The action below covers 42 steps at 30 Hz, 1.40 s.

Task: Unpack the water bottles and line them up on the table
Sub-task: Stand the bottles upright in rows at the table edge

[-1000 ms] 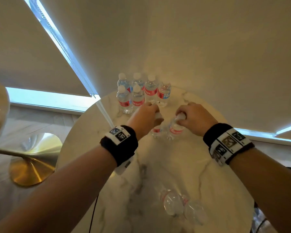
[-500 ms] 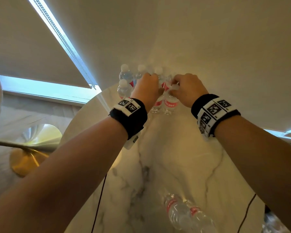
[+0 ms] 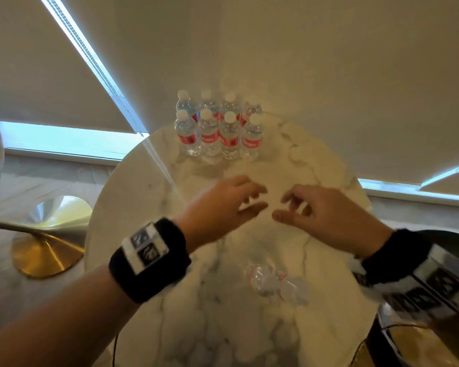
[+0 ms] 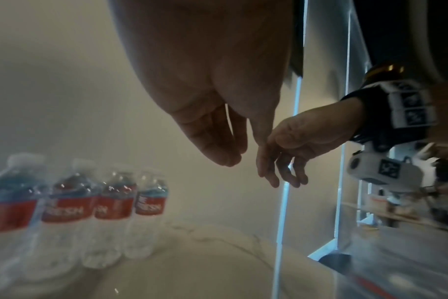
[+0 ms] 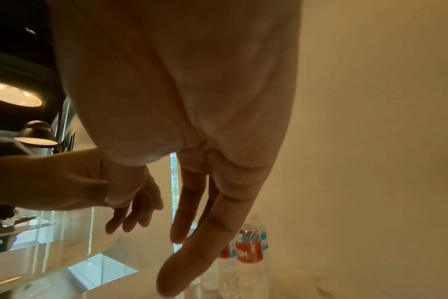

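Note:
Several clear water bottles (image 3: pixel 217 131) with red labels and white caps stand upright in two rows at the far side of the round marble table (image 3: pixel 149 197); the left wrist view shows the row of bottles (image 4: pixel 72 210) at lower left. My left hand (image 3: pixel 239 197) and right hand (image 3: pixel 297 207) hover empty over the table's middle, nearer me than the rows, fingers loosely spread and almost meeting. Both palms, my left hand (image 4: pixel 218 129) and my right hand (image 5: pixel 205 212), hold nothing. Two more bottles (image 3: pixel 273 282) lie on their sides near the front of the table.
A gold pedestal base (image 3: pixel 45 242) stands on the floor at left. Window blinds and a wall rise right behind the table's far edge. A dark round object (image 3: pixel 440 239) sits at the table's right edge beneath my right wrist.
Both hands carried a bottle each to the far rows, set them down there, let go and drew back toward me. The front row has grown by two bottles.

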Motion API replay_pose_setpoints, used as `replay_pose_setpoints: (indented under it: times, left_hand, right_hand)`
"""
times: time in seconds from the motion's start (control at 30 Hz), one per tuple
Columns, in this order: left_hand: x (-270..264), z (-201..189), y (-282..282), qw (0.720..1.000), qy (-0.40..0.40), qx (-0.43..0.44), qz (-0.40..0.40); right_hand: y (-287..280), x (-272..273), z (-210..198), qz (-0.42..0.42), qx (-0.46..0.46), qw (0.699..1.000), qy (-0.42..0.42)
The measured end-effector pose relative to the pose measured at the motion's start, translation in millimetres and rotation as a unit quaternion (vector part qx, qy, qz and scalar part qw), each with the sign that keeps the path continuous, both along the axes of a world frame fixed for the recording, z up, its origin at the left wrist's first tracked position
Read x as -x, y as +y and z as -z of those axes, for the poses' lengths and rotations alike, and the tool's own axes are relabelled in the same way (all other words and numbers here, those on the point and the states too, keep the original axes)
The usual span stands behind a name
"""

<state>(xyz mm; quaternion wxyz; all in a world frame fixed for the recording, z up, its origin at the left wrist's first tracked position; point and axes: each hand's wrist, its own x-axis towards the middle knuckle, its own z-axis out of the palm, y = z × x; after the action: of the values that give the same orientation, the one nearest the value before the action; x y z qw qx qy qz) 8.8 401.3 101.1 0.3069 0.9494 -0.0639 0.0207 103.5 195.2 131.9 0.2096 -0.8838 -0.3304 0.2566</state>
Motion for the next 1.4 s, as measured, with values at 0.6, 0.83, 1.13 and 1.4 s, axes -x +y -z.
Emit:
replay_pose_setpoints:
  times: [0.6, 0.83, 1.13, 1.4]
  left_hand:
    - [35.7, 34.0, -52.1, 0.981, 0.159, 0.006, 0.107]
    - [-80.5, 59.3, -31.3, 0.994, 0.087, 0.0, 0.064]
    - [-209.4, 56.0, 14.7, 0.997, 0.041, -0.07, -0.01]
    - [-220.1, 67.7, 18.9, 0.995, -0.027, -0.073, -0.061]
  right_hand:
    - [-67.6, 52.1, 51.0, 0.0, 0.018, 1.0, 0.024]
    - [-1.3, -82.6, 50.2, 0.072, 0.059, 0.992, -0.09]
    - [98.0, -219.9, 53.5, 0.083, 0.03, 0.989, -0.119]
    - [133.7, -238.1, 58.2, 0.053, 0.002, 0.992, -0.114]
